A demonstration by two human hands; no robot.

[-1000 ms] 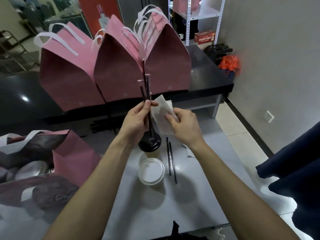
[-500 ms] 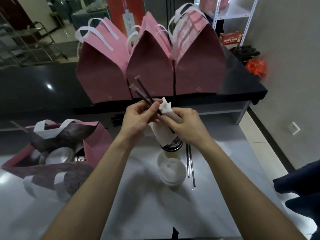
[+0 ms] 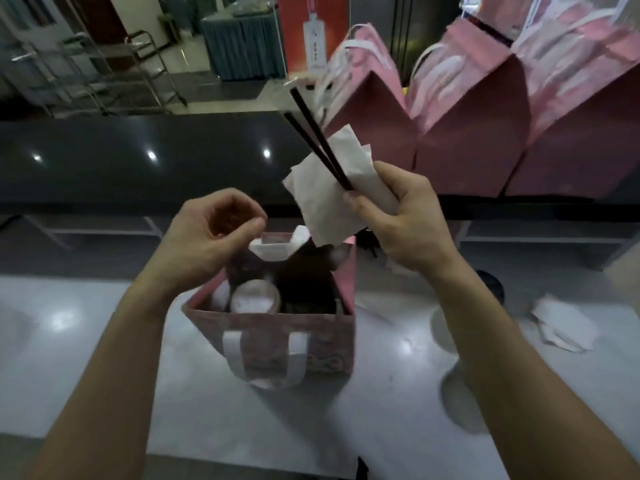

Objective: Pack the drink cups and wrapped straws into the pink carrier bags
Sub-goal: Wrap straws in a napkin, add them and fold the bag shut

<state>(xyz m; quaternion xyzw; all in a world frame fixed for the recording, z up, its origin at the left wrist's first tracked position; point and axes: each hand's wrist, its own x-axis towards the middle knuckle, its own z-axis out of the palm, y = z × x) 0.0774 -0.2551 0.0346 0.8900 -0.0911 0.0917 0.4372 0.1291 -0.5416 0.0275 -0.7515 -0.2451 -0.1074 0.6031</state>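
Note:
An open pink carrier bag (image 3: pixel 277 329) stands on the grey table in front of me, with a white-lidded drink cup (image 3: pixel 255 296) and a dark cup inside. My right hand (image 3: pixel 405 216) grips two dark wrapped straws (image 3: pixel 320 142) together with white napkins (image 3: pixel 330 192), held above the bag's far right corner. My left hand (image 3: pixel 211 233) hovers over the bag's far left edge with its fingers curled, holding nothing that I can see, close to a white bag handle (image 3: pixel 273 247).
Three closed pink bags (image 3: pixel 464 133) stand on the black counter (image 3: pixel 138 161) behind. Loose white napkins (image 3: pixel 561 323) lie on the grey table (image 3: pixel 86 323) at right, near a dark cup lid partly hidden by my right forearm.
The view swung left, bringing the open bag under my hands. The straws and napkins passed fully into my right hand; my left hand let go and moved over the bag.

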